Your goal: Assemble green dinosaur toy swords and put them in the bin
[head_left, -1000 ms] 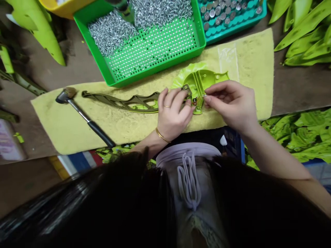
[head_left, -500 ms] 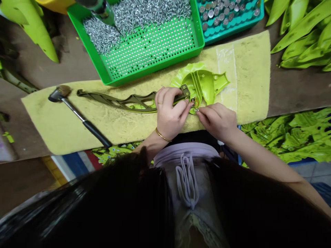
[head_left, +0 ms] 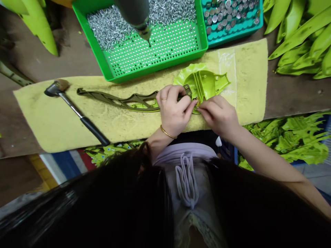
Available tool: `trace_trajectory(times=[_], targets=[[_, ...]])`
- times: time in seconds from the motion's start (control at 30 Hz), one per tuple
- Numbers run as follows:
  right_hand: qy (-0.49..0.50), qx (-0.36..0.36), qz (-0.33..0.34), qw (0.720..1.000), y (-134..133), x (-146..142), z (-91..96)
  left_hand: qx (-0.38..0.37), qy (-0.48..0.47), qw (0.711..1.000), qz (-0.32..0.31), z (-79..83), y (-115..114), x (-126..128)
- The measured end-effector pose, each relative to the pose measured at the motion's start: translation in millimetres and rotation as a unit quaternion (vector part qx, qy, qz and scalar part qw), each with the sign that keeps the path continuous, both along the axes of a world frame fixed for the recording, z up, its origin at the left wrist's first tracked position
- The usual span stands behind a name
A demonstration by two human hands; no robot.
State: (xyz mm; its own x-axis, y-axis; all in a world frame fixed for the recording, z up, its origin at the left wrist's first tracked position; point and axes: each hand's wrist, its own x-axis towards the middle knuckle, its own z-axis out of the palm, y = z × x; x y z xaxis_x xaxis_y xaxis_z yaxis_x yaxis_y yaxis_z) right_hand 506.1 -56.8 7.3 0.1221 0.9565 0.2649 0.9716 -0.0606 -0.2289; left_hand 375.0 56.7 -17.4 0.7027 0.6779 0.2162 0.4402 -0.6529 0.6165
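A lime-green plastic shell (head_left: 210, 82) lies hollow side up on a yellow cloth (head_left: 64, 129). A long, dark olive openwork plastic piece (head_left: 111, 98) runs left from it, with some lime green along its lower edge. My left hand (head_left: 173, 112) is closed over the olive piece's right end, its thumb and fingertip by a small wired part (head_left: 196, 102) at the shell's lower edge. My right hand (head_left: 219, 115) pinches beside that same part, thumb against forefinger. Whatever sits between its tips is too small to make out.
A rubber mallet (head_left: 77, 112) lies at left on the cloth. Behind stands a green tray (head_left: 155, 60) of screws, a power screwdriver (head_left: 139, 20) hanging over it. A teal tray (head_left: 232, 38) holds round metal discs. Lime-green parts (head_left: 297, 38) are heaped at right, with more below the table edge.
Both hands stay at the small wired part, my fingertips slightly closer together. The hanging screwdriver has swung right over the screw tray. The view has shifted a little.
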Motion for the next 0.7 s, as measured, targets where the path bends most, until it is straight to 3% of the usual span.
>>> trace_trajectory(times=[0.13, 0.37, 0.6, 0.7], targets=[[-0.008, -0.023, 0.039, 0.999, 1, 5, 1.4, 0.016, -0.009, 1.000, 0.001, 2.6, 1, -1], [0.067, -0.068, -0.002, 0.995, 11, 6, -2.4, 0.001, -0.010, 1.000, -0.006, 1.0, 0, 0], [0.138, -0.064, 0.004, 0.988, 26, -11, 2.3, 0.119, -0.037, 0.992, -0.020, 15.6, 22, -13], [0.160, -0.067, 0.007, 0.985, 30, -13, 9.4, 0.148, -0.042, 0.986, -0.062, 19.0, 32, -22]])
